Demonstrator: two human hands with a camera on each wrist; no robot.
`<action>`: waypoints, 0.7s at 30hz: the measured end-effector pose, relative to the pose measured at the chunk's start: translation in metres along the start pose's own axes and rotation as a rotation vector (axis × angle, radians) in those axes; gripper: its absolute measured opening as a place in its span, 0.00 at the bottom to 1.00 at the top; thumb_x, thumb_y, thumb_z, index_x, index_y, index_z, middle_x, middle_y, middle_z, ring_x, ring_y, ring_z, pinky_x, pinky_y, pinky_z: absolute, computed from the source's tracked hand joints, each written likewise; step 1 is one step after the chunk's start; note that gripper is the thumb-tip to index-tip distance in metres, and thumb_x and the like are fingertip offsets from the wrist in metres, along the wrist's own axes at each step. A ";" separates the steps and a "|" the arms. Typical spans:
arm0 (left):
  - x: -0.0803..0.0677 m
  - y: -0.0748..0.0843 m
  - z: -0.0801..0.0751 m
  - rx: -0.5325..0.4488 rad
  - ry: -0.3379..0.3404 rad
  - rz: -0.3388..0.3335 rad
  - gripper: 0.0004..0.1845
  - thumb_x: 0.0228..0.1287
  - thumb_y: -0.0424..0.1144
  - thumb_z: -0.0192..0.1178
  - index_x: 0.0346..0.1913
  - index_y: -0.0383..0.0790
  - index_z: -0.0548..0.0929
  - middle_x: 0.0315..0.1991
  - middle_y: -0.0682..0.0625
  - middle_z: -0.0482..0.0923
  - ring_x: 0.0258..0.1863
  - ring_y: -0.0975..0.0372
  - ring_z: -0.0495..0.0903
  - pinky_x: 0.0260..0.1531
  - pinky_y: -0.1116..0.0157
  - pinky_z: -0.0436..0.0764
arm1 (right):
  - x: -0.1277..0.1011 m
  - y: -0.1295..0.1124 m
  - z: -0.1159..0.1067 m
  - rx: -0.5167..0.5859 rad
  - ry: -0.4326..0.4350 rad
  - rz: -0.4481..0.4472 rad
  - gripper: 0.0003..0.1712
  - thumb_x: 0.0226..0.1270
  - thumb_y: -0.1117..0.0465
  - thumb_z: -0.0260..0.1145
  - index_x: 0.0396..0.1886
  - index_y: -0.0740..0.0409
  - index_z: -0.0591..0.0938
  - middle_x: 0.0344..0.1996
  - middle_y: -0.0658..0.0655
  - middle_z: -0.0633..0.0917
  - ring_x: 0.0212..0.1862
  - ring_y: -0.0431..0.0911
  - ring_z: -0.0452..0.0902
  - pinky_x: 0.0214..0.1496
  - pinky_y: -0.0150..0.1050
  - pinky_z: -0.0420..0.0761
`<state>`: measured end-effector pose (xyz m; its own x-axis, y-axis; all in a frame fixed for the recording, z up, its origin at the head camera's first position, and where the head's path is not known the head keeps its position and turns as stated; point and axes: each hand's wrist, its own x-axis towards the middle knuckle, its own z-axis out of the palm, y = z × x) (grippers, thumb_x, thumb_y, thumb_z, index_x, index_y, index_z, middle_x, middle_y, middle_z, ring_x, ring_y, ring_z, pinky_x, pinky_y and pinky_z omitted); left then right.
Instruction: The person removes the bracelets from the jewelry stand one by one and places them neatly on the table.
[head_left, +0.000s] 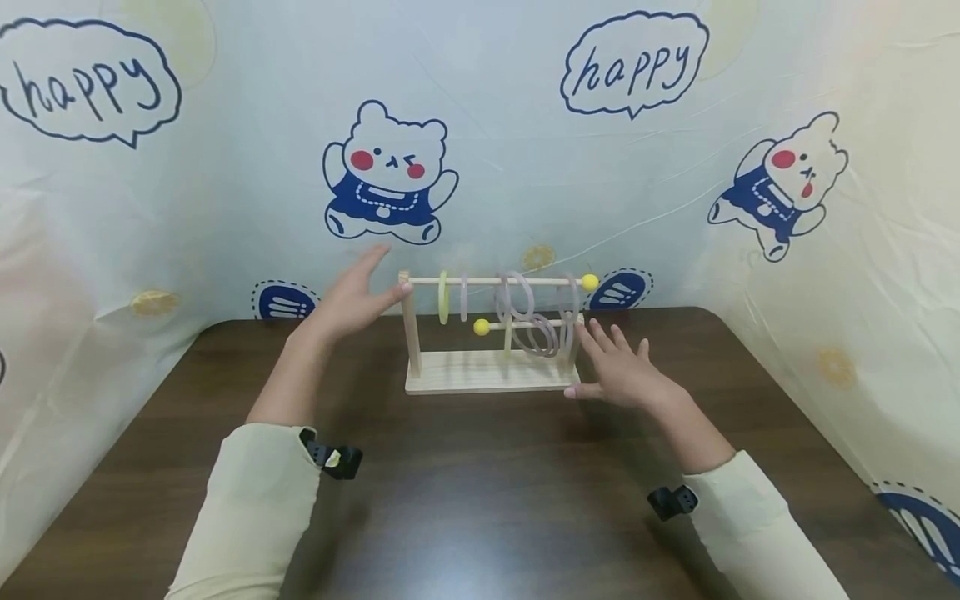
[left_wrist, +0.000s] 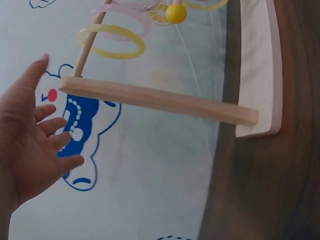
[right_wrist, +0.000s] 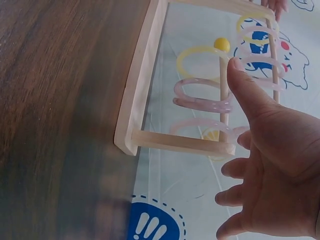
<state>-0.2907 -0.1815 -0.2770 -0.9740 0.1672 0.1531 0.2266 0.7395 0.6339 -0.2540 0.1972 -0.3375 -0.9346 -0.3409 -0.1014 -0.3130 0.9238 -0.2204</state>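
Observation:
A small wooden rack (head_left: 487, 373) stands on the table, with two rods tipped by yellow balls (head_left: 590, 282). A yellow ring (head_left: 443, 297) and several pale pink rings (head_left: 525, 308) hang on the rods. My left hand (head_left: 352, 296) is open beside the top of the left post, thumb close to it. In the left wrist view that hand (left_wrist: 30, 135) lies apart from the post (left_wrist: 160, 100). My right hand (head_left: 618, 367) is open with fingers spread by the rack's right end, thumb near the base corner. The right wrist view shows this hand (right_wrist: 270, 170) next to the pink rings (right_wrist: 202, 95), holding nothing.
The dark wooden table (head_left: 480, 500) stretches toward me in front of the rack. A pale cloth backdrop (head_left: 525, 167) printed with bears and "happy" bubbles closes off the back and both sides. Black straps (head_left: 337, 458) sit on both wrists.

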 end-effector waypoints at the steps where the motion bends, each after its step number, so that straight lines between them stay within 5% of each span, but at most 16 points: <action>1: 0.002 0.000 0.002 -0.031 -0.003 -0.009 0.44 0.58 0.64 0.53 0.73 0.52 0.49 0.72 0.45 0.45 0.69 0.46 0.46 0.57 0.37 0.53 | 0.000 0.000 0.000 -0.001 0.001 0.000 0.64 0.47 0.28 0.60 0.74 0.51 0.40 0.71 0.64 0.42 0.69 0.66 0.31 0.56 0.73 0.32; 9: 0.002 -0.002 0.016 -0.319 0.001 0.025 0.38 0.64 0.60 0.49 0.72 0.47 0.53 0.70 0.45 0.52 0.68 0.49 0.52 0.60 0.46 0.59 | 0.001 0.004 0.004 -0.006 0.015 -0.039 0.62 0.49 0.27 0.58 0.74 0.51 0.42 0.71 0.64 0.43 0.69 0.64 0.34 0.59 0.71 0.34; 15: -0.001 0.003 0.027 -0.581 0.015 0.048 0.29 0.72 0.48 0.45 0.70 0.40 0.57 0.68 0.45 0.58 0.67 0.54 0.56 0.64 0.56 0.56 | 0.003 0.005 0.007 -0.003 0.023 -0.067 0.61 0.50 0.27 0.57 0.74 0.51 0.42 0.71 0.64 0.43 0.70 0.61 0.36 0.60 0.70 0.34; 21: 0.009 -0.007 0.039 -0.623 0.086 0.005 0.23 0.71 0.48 0.47 0.64 0.42 0.66 0.63 0.48 0.67 0.64 0.57 0.61 0.62 0.57 0.59 | 0.002 0.005 0.009 0.004 0.022 -0.072 0.60 0.52 0.29 0.59 0.74 0.51 0.42 0.71 0.64 0.43 0.70 0.61 0.36 0.60 0.69 0.35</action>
<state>-0.3009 -0.1596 -0.3100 -0.9747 0.0975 0.2012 0.2180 0.2153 0.9519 -0.2556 0.1992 -0.3478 -0.9130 -0.4028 -0.0642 -0.3792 0.8962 -0.2301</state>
